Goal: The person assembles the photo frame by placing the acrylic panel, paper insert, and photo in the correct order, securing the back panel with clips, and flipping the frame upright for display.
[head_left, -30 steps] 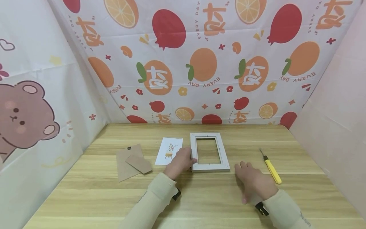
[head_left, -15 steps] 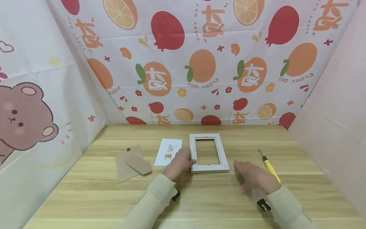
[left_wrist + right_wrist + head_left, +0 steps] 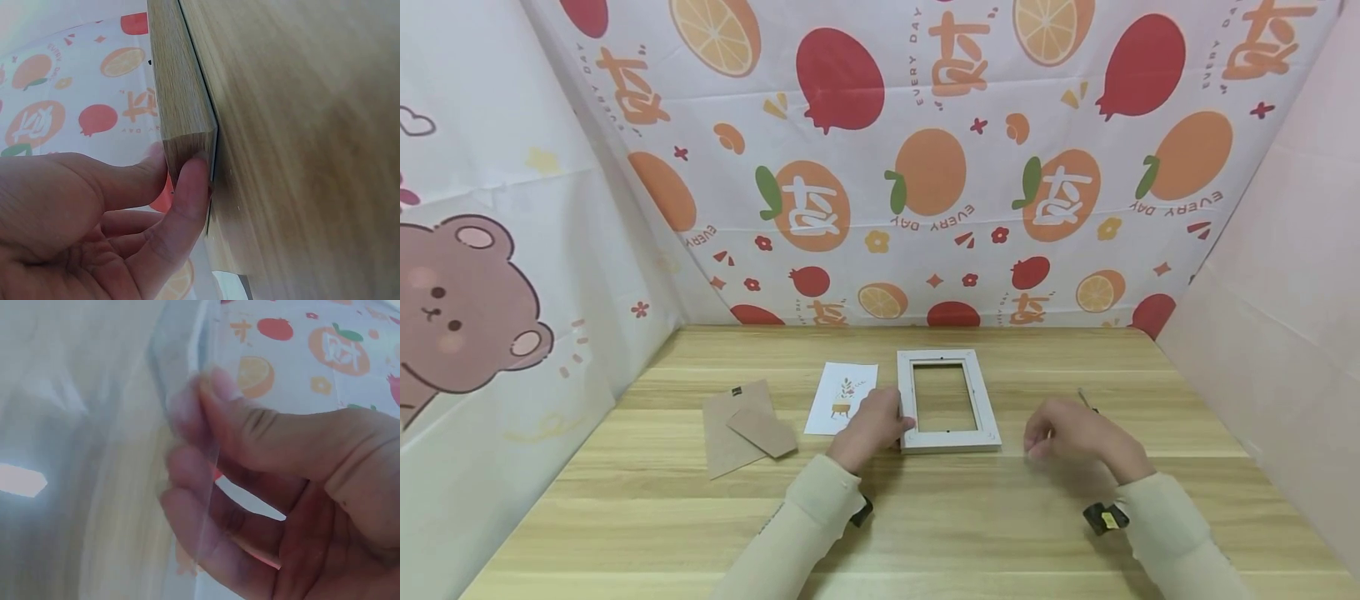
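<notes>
My left hand [image 3: 871,423] pinches the lower left edge of a white picture frame [image 3: 985,408] that lies on the table. In the left wrist view, thumb and fingers grip the wood-grain side of the frame [image 3: 181,81] near its corner. To the right of the frame, my right hand [image 3: 1071,433] holds a clear, see-through sheet [image 3: 62,419] by its edge between thumb and forefinger. The sheet hardly shows in the head view. Behind the right hand lies a screwdriver, mostly covered, with its metal shaft [image 3: 1083,397] sticking out.
A small card with a plant print [image 3: 841,392] lies left of the frame. Farther left is a brown backing board [image 3: 724,437] with its stand flap [image 3: 765,431]. Printed cloth [image 3: 880,167] closes off the table's [image 3: 647,517] back, and more cloth hangs at both sides.
My right hand has risen from the table with the clear sheet pinched in it and turned, now covering most of the screwdriver. The left hand stays on the frame.
</notes>
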`<state>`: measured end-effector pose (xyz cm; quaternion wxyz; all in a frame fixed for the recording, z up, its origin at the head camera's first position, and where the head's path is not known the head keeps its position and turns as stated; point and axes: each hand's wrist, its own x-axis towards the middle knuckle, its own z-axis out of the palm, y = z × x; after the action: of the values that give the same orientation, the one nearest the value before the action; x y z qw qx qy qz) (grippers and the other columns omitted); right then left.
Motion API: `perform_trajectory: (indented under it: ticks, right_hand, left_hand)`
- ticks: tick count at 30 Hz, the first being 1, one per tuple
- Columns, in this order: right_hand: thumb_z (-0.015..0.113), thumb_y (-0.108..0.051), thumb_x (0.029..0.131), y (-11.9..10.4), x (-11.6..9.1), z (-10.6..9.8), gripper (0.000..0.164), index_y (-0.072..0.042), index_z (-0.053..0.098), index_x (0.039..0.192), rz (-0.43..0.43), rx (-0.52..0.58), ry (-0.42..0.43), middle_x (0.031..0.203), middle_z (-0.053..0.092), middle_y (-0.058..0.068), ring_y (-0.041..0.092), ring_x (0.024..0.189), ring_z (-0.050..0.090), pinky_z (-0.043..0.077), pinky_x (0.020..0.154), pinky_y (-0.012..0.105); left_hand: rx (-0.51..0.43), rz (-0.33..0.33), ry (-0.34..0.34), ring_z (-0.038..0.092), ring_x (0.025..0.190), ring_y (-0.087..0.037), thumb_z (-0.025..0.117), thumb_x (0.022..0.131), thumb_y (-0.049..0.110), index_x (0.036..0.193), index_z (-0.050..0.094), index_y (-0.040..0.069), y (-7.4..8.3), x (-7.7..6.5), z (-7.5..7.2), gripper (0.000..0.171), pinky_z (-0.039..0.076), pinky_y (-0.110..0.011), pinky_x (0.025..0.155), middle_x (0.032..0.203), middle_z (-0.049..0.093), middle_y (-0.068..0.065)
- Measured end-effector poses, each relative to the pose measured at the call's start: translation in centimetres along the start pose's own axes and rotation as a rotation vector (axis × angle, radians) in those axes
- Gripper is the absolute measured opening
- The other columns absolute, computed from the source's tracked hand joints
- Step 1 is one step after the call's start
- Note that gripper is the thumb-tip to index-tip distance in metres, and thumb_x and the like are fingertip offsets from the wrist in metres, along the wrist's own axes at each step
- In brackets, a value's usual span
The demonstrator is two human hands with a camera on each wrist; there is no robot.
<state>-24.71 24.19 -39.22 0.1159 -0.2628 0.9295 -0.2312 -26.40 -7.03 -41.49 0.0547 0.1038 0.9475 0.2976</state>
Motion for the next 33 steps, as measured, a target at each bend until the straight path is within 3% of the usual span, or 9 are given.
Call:
perform_trajectory:
  ticks: [6, 15, 21, 27, 33]
  right_hand:
    - [0.081, -0.002, 0.085, -0.3, 0.2, -0.9, 0.013, -0.014, 0.078, 0.081, 0.041, 0.054, -0.024, 0.076, 0.069, -0.005, 0.011, 0.068, 0.059, 0.053, 0.060, 0.025]
    - [0.078, -0.001, 0.087, -0.6, 0.8, -1.8, 0.007, -0.006, 0.077, 0.082, 0.042, 0.133, 0.007, 0.072, 0.069, -0.001, 0.012, 0.063, 0.060, 0.055, 0.058, 0.026]
    - [0.076, 0.001, 0.089, -1.0, 1.4, -2.3, 0.005, -0.001, 0.076, 0.085, 0.117, 0.220, 0.026, 0.074, 0.069, 0.002, 0.013, 0.063, 0.059, 0.055, 0.059, 0.027]
    - [0.073, 0.003, 0.090, -1.4, 2.3, -2.2, 0.004, 0.001, 0.075, 0.087, 0.187, 0.238, 0.058, 0.076, 0.069, 0.005, 0.014, 0.062, 0.059, 0.054, 0.059, 0.028]
    - [0.073, -0.002, 0.093, -2.1, 3.2, -2.4, 0.007, 0.002, 0.075, 0.098, 0.260, 0.271, 0.121, 0.083, 0.072, 0.009, 0.015, 0.069, 0.063, 0.060, 0.064, 0.029]
  left_hand:
    - [-0.002, -0.003, -0.001, 0.052, 0.052, -0.014, 0.074, 0.095, 0.014, 0.080, 0.063, 0.001, -0.1, -0.1, -0.1, 0.023, 0.040, -0.024, 0.048, 0.064, 0.059, -0.006]
    - [0.001, 0.008, 0.001, 0.052, 0.050, -0.013, 0.075, 0.095, 0.013, 0.078, 0.064, 0.000, -0.2, -0.2, -0.2, 0.024, 0.040, -0.023, 0.048, 0.061, 0.060, -0.006]
    - [0.004, 0.037, 0.007, 0.051, 0.045, -0.011, 0.075, 0.094, 0.012, 0.072, 0.064, 0.000, -0.1, -0.1, -0.1, 0.027, 0.039, -0.022, 0.046, 0.055, 0.059, -0.005]
    - [0.016, 0.050, 0.008, 0.048, 0.044, -0.011, 0.075, 0.094, 0.012, 0.067, 0.063, 0.002, -0.2, 0.0, 0.0, 0.031, 0.038, -0.022, 0.046, 0.052, 0.058, -0.004]
    - [0.016, 0.041, 0.014, 0.053, 0.045, -0.012, 0.075, 0.094, 0.013, 0.075, 0.064, 0.000, -0.1, -0.1, -0.1, 0.026, 0.040, -0.022, 0.047, 0.056, 0.061, -0.006]
